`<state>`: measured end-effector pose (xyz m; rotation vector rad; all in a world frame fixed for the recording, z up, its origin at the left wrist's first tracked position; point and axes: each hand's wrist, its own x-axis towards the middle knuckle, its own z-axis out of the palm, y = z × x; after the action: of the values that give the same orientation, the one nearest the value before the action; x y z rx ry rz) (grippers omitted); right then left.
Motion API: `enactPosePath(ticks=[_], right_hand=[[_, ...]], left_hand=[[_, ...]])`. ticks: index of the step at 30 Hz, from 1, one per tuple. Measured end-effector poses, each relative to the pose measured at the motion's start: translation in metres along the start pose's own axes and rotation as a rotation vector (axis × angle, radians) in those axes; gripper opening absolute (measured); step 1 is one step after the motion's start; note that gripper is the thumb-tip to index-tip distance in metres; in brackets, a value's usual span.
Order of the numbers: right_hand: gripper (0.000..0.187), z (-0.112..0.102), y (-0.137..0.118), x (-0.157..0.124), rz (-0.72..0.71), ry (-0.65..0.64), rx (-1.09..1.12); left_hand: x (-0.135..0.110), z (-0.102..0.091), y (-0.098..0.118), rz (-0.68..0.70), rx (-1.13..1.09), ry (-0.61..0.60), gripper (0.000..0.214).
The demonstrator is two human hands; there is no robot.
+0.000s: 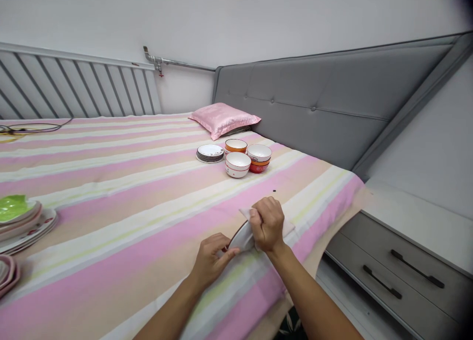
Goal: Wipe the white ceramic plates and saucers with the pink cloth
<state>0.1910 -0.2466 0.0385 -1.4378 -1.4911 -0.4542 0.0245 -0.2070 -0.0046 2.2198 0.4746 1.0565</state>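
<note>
My left hand (214, 256) pinches the near left rim of a white plate (242, 240) with a dark edge, held tilted above the bed. My right hand (268, 224) is closed round a pale cloth (288, 227) at the plate's far right side. It covers that part of the plate, and cloth corners stick out on both sides of the fist. Beyond the hands stand a white bowl (238, 165) with a red line, another stack of bowls (259, 153), and an orange-banded bowl (236, 145). A stack of small plates (210, 153) lies left of them.
The striped bedsheet (129, 212) lies under everything. At left are stacked plates with a green leaf-shaped dish (14, 207) and pink dishes (8, 276). A pink pillow (223, 119) rests by the grey headboard (295, 93). A drawer cabinet (402, 251) stands right; cables (33, 128) lie far left.
</note>
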Motion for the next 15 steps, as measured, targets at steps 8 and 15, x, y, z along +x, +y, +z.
enactPosePath(ticks=[8, 15], right_hand=[[0.019, 0.002, -0.007, 0.002, -0.077, -0.030, -0.052], [0.020, 0.004, 0.008, 0.004, 0.065, -0.002, 0.044]], left_hand=[[0.001, 0.001, 0.001, 0.004, 0.019, 0.005, 0.023], [0.002, 0.001, 0.002, -0.013, 0.039, 0.004, 0.026]])
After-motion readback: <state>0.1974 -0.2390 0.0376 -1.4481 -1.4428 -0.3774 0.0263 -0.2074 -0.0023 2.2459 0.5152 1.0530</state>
